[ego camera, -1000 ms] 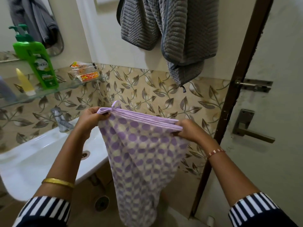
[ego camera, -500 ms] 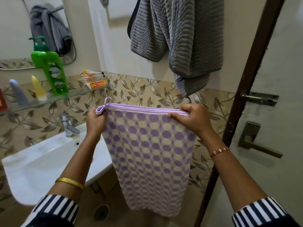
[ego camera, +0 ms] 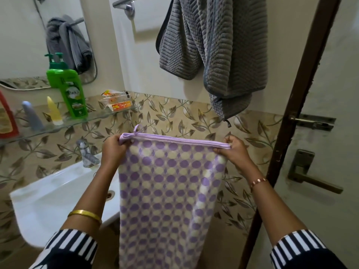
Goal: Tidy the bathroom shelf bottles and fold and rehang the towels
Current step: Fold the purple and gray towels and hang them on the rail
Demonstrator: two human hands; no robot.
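A purple and cream dotted towel point(ego camera: 167, 191) hangs doubled over in front of me, its top edge pulled straight. My left hand point(ego camera: 113, 150) pinches its left top corner, by a small loop. My right hand point(ego camera: 234, 149) pinches the right top corner. A grey ribbed towel point(ego camera: 219, 45) hangs bunched from above on the wall. On the glass shelf point(ego camera: 93, 117) at the left stand a green pump bottle point(ego camera: 68, 90), a yellow tube point(ego camera: 54, 111), a grey tube point(ego camera: 32, 115), a red container point(ego camera: 6, 117) cut by the frame edge, and wrapped soap packets point(ego camera: 116, 101).
A white basin point(ego camera: 58, 195) with a chrome tap point(ego camera: 86, 154) sits below the shelf. A chrome towel bar point(ego camera: 124, 0) is fixed high on the wall. A mirror point(ego camera: 38, 35) reflects the grey towel. The door point(ego camera: 330, 133) with latch and handle stands at the right.
Both hands lifted the dotted towel and pulled its top edge wider and straighter. The towel now hangs flatter. The view tilted up, so the towel bar shows.
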